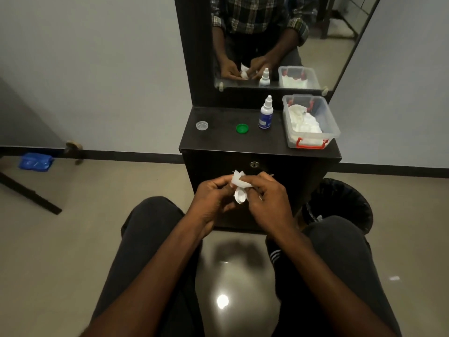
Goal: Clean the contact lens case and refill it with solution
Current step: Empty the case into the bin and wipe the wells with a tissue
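Both my hands are held together in front of the dark cabinet (243, 144), over my lap. My left hand (213, 193) grips the white contact lens case (240, 195), whose round well faces me. My right hand (267, 193) presses a crumpled white tissue (239, 180) onto the top part of the case. On the cabinet top lie a clear cap (202, 125) at the left and a green cap (242, 128) in the middle. The solution bottle (266, 113), white with a blue label, stands upright right of the green cap, its nozzle cap on.
A clear plastic box (325, 117) with red clips holds white tissues at the cabinet's right end. A mirror (279, 40) rises behind the cabinet. A black-lined bin (345, 200) stands on the floor at the right. A blue packet (36, 161) lies on the floor far left.
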